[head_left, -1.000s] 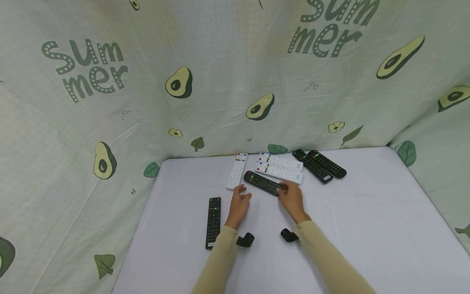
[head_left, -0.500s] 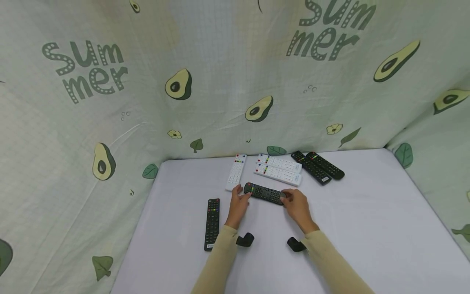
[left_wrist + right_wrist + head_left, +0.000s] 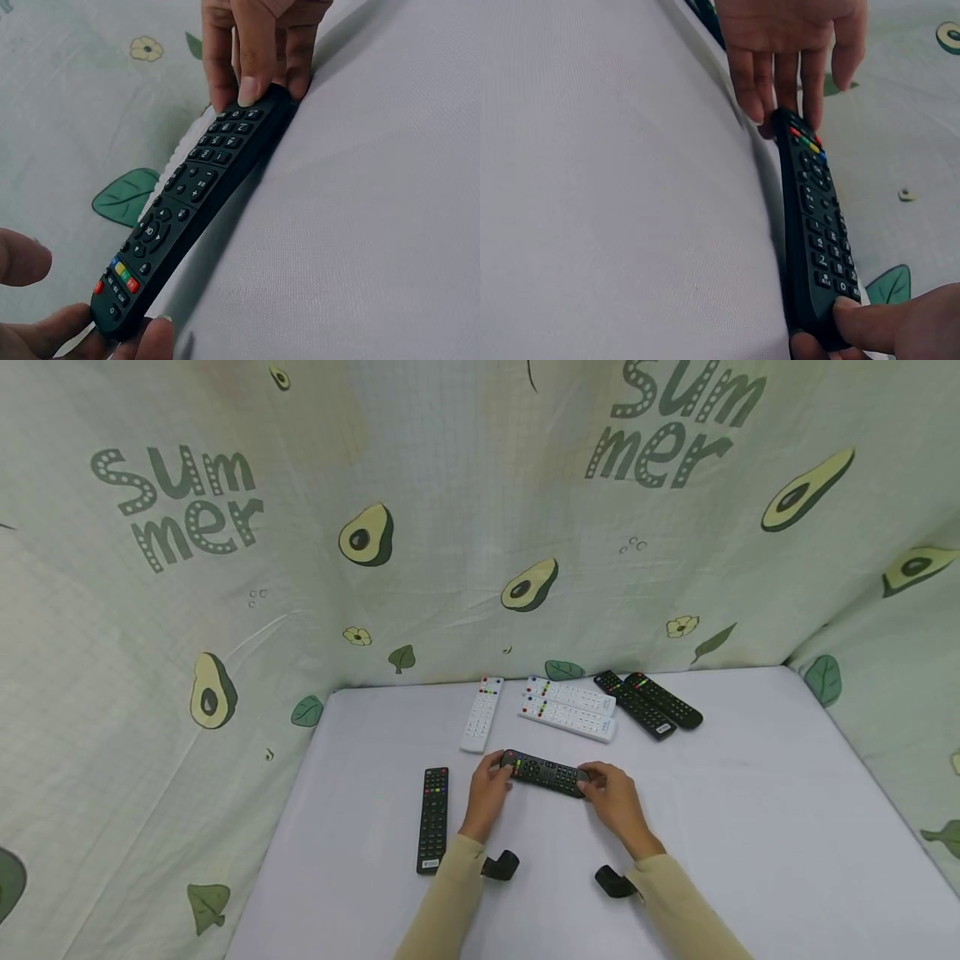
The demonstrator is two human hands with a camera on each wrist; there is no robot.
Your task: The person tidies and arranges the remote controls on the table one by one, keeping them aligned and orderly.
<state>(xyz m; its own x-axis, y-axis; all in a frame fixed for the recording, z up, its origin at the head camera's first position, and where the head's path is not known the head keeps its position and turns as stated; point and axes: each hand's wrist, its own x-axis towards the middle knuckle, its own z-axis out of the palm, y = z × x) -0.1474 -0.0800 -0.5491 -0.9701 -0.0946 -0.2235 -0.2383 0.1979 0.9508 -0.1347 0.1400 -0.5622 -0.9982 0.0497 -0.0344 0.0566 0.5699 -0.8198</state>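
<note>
A black remote control (image 3: 546, 773) with coloured buttons is held slightly tilted in front of me, between both hands. My right hand (image 3: 617, 797) pinches its near right end, with the thumb on top of the lower keys and fingers underneath, as the right wrist view shows on the remote (image 3: 817, 225). At the other end, my left hand (image 3: 487, 793) touches the tip with extended fingers. In the left wrist view the left hand's thumb (image 3: 22, 259) stands apart from the remote (image 3: 187, 202). The left palm faces the right wrist camera.
Another black remote (image 3: 432, 820) lies left of my left forearm. Farther back lie a white remote (image 3: 482, 714), two white remotes side by side (image 3: 567, 718), and two black remotes (image 3: 663, 700) on the white-covered table (image 3: 750, 793). A patterned curtain (image 3: 442, 527) hangs behind.
The black remote has been drawn back toward me, away from the white ones, by the right hand. My left hand has come to touch its left end.
</note>
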